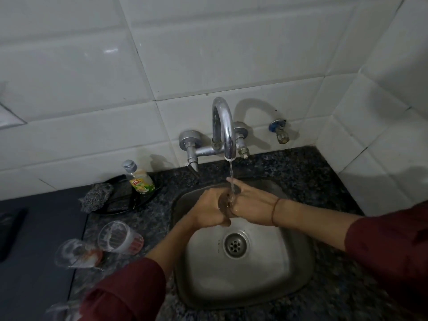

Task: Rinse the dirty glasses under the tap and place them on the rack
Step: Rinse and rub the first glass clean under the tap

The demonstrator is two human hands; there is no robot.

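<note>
A clear glass (226,201) is held over the steel sink (296,262), right under the chrome tap (224,128), and the stream of water runs into it. My left hand (208,210) wraps around its left side. My right hand (251,205) presses against its right side, fingers stretched toward the back. Two soapy glasses lie on their sides on the counter to the left: one (119,237) nearer the sink, one (76,253) further left. A third glass (59,311) shows blurred at the bottom left edge.
A dish soap bottle (138,179) and a steel scrubber (96,197) rest on a black tray (139,200) at the back left. The dark granite counter (301,167) surrounds the sink. White tiled walls (208,54) close the back and right. No rack is in view.
</note>
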